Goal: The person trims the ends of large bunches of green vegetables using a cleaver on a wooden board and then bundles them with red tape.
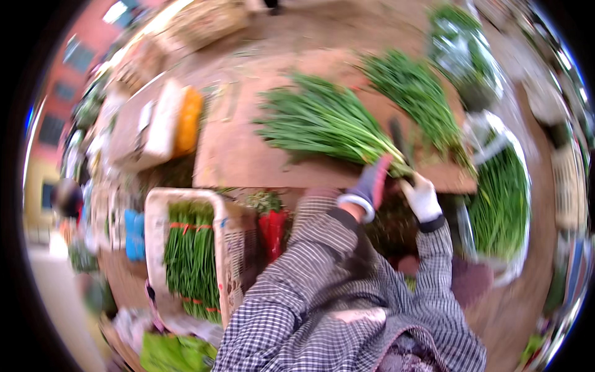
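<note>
White crate (220, 214) beside person's left leg; green bundles (192, 254) inside, orange bands probably there to hold stalks together. Left hand (372, 183), gloved, closed around lower stalks of green bunch (328, 121), seemingly steadying it. Right hand (421, 197), white-gloved, fingers at butt ends; whether pinching, cannot tell. Bunch lies across counter (229, 142), butts toward person, likely for easy reach; leaves supported by surface. Second bunch (412, 93) lies beyond, to right.

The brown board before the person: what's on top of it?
A bunch of garlic chives, stem ends at the left hand and right hand; another pile of greens farther right; a dark, blade-like object between them. Anything beneath these is hidden.
</note>
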Demonstrator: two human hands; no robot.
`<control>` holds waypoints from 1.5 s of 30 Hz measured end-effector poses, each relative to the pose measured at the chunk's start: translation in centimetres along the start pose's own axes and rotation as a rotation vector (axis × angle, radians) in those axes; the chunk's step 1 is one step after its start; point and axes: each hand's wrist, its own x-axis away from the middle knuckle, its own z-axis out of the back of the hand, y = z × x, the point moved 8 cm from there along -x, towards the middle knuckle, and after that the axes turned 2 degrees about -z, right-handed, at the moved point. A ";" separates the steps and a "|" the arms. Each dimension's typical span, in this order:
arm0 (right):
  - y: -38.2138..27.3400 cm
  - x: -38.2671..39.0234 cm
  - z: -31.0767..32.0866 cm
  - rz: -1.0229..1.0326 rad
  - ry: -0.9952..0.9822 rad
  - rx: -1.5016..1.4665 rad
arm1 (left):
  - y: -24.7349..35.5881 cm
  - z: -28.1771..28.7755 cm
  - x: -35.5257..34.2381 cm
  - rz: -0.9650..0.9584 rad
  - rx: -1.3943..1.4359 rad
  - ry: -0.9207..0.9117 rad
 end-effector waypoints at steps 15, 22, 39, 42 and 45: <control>2.6 2.1 3.0 -0.172 0.062 -0.339 | 6.8 -7.3 5.1 -0.780 -2.326 -0.539; 3.0 2.2 2.8 -0.182 0.071 -0.350 | 9.6 -3.5 -3.6 -0.712 -2.468 -0.447; -0.3 1.8 1.9 0.105 0.342 0.362 | 10.3 -4.3 -3.8 -0.359 -2.510 -0.223; 0.0 2.1 1.7 0.134 0.310 0.408 | 11.0 -5.4 -2.8 -0.360 -2.530 -0.225; 0.3 2.5 2.2 0.122 0.303 0.422 | 10.1 -7.1 -1.4 -0.688 -2.500 -0.239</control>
